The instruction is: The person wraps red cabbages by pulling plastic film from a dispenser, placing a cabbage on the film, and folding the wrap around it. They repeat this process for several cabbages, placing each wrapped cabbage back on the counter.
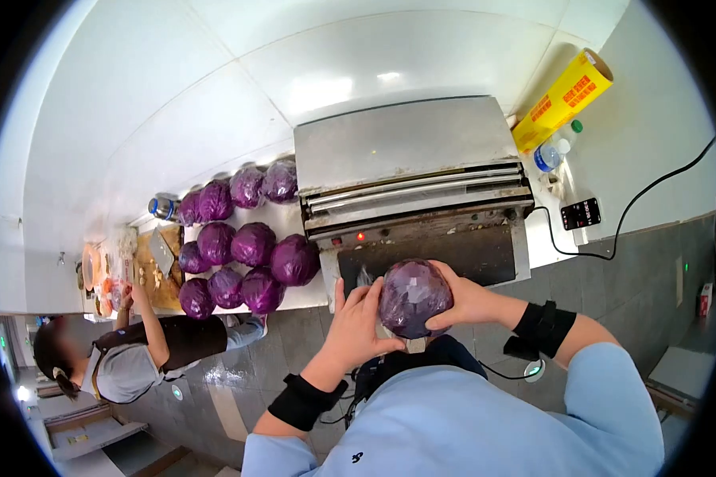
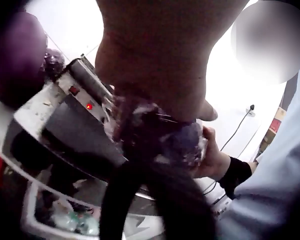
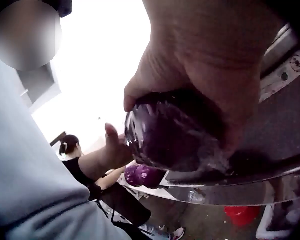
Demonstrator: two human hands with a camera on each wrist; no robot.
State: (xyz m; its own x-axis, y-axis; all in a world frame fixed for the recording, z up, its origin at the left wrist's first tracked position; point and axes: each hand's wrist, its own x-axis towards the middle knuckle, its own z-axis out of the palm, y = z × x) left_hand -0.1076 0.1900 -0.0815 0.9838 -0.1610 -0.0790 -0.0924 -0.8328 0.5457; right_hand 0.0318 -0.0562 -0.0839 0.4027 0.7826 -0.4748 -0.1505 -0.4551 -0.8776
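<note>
A plastic-wrapped purple cabbage (image 1: pixel 414 297) is held up in front of the body, over the near edge of the wrapping machine (image 1: pixel 414 191). My right hand (image 1: pixel 463 300) grips its right side, the thumb low and the fingers round the far side. On the other side my left hand (image 1: pixel 356 324) has its fingers fairly straight, with fingertips and thumb right at the cabbage. Clear film shines on the cabbage (image 3: pixel 170 137) in the right wrist view. In the left wrist view the wrist covers much of the cabbage (image 2: pixel 160 132).
Several purple cabbages (image 1: pixel 253 244) stand in rows left of the machine. A yellow film roll (image 1: pixel 563 99), a bottle (image 1: pixel 549 155) and a phone (image 1: pixel 581 213) are at the right, near a black cable (image 1: pixel 635 205). Another person (image 1: pixel 147 350) works at a cutting board (image 1: pixel 165 288).
</note>
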